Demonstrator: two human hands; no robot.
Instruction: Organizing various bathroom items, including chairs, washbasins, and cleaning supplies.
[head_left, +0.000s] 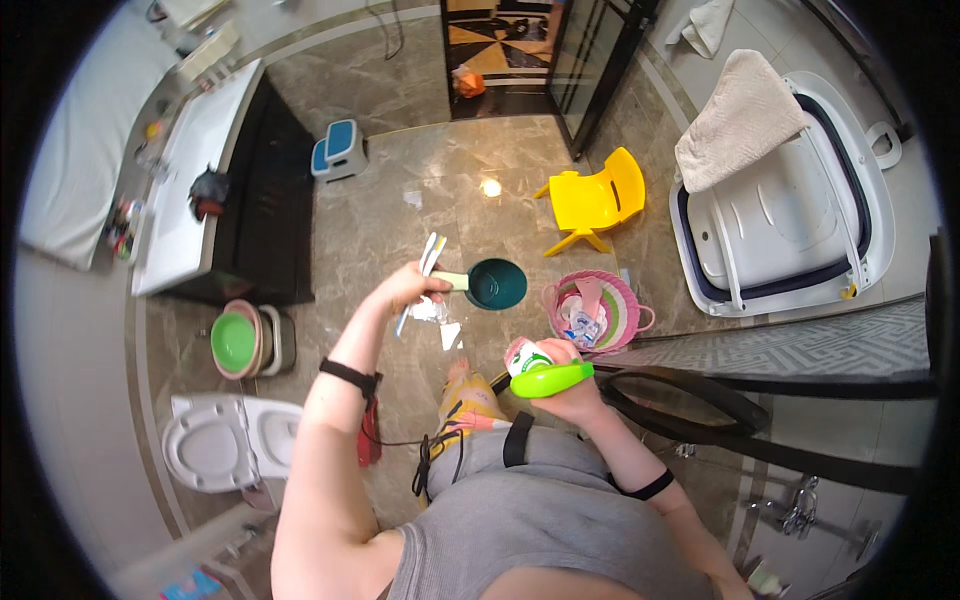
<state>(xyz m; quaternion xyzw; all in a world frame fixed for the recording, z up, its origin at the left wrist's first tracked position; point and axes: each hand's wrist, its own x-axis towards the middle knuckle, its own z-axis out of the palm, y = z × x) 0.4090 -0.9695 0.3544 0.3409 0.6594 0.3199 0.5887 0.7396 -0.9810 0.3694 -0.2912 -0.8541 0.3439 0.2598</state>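
Observation:
My left hand (414, 288) grips the pale handle of a dark teal dipper (496, 284). A slim white and blue item, perhaps a brush or toothbrushes (432, 253), is held in the same hand. The dipper's bowl faces up and looks empty. In my right hand (574, 397) are a white bottle or tub with green and pink print (527, 357) and a bright green plastic item (551, 380), side by side. Just beyond this hand, a pink, white and green woven basket (619, 311) holds a pink item and a printed packet.
A yellow child's chair (589, 199) stands ahead to the right, near a folding baby bathtub (787, 225) with a towel (739, 124). At left are a step stool (341, 148), a sink cabinet (274, 202), stacked basins (234, 343) and a toilet (210, 444). Glass door (600, 67) ahead.

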